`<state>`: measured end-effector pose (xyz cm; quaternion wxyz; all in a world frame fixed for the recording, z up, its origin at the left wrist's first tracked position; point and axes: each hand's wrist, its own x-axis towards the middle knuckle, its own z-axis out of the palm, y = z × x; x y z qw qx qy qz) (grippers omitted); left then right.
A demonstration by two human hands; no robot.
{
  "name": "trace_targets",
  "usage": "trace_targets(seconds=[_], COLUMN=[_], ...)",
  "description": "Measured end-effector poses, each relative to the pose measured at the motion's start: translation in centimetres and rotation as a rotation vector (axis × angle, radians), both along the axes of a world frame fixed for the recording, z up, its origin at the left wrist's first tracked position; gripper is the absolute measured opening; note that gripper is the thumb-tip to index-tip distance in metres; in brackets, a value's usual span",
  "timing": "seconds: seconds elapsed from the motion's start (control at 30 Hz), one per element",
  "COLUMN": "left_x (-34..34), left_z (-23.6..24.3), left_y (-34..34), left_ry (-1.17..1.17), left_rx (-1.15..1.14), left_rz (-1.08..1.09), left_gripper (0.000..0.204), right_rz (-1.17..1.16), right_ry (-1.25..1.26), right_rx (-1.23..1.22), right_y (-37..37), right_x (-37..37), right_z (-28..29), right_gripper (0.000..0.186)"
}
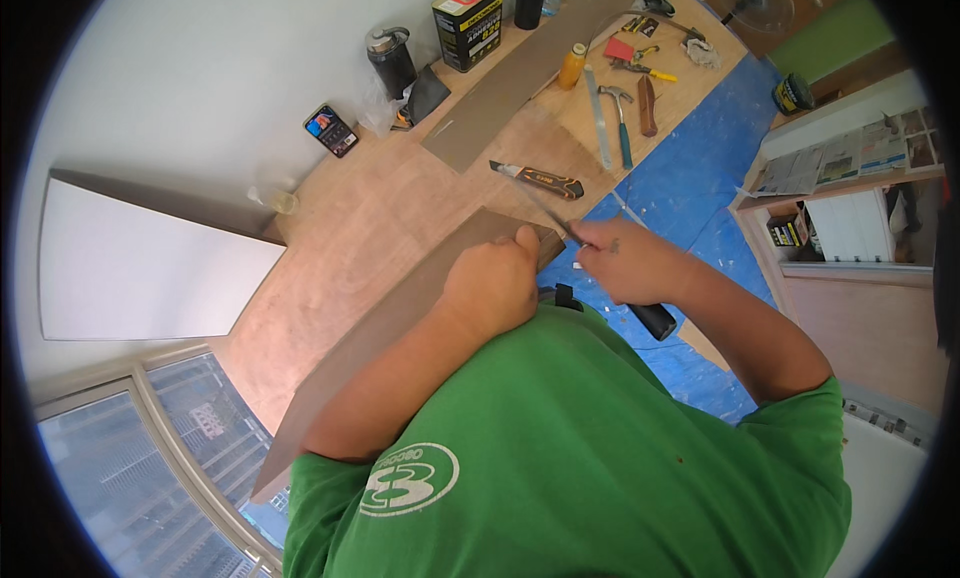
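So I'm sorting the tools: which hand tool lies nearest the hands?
The orange-and-black utility knife, lying alone just beyond the right hand; the hammer and other tools lie farther up the board.

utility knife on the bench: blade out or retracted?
Out. The utility knife lies flat on the plywood bench, and a pale blade tip projects from its left end.

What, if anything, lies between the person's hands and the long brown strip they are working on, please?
Nothing visible does. The left hand already rests on the end of the long brown strip, and the right hand holds a thin black-handled tool against the same end.
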<state>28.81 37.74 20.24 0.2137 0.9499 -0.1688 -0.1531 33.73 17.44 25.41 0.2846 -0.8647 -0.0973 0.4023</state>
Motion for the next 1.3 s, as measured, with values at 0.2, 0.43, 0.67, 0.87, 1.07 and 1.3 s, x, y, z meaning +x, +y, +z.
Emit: trace_targets(seconds=[0.2,0.43,0.67,0.87,1.07,1.3], left_x=[0.4,0.9,1.6,2.1,2.0,1.6], left_z=[0.5,0.8,0.9,1.2,1.3,0.9], left_y=[0.5,0.9,1.7,1.9,2.0,2.2], left_ry=[0.035,0.012,-0.002,0.029,0.05,0.029], left_rx=[0.029,0.014,0.004,-0.004,-0.015,0.009], left_rz=[-0.013,0.014,0.033,0.066,0.06,0.034], left_gripper=[0.035,0.048,0.051,0.05,0.051,0.055], right_rz=[-0.197,-0.19,-0.193,-0.308,-0.38,-0.371], right_ry=[0.076,-0.1,-0.258,-0.284,-0.374,-0.47], right_rx=[0.319,0.624,0.535,0.645,0.665,0.607], right_y=[-2.2,-0.7,-1.9,-1.8,1.1,2.5], right_x=[-0.6,-1.8,-3.7,-2.2,-1.2,-0.3], right_z=[-0.9,-5.6,-4.8,-6.0,-6.9,-6.3], right_gripper=[0.056,0.058,0.048,0.032,0.019,0.006])
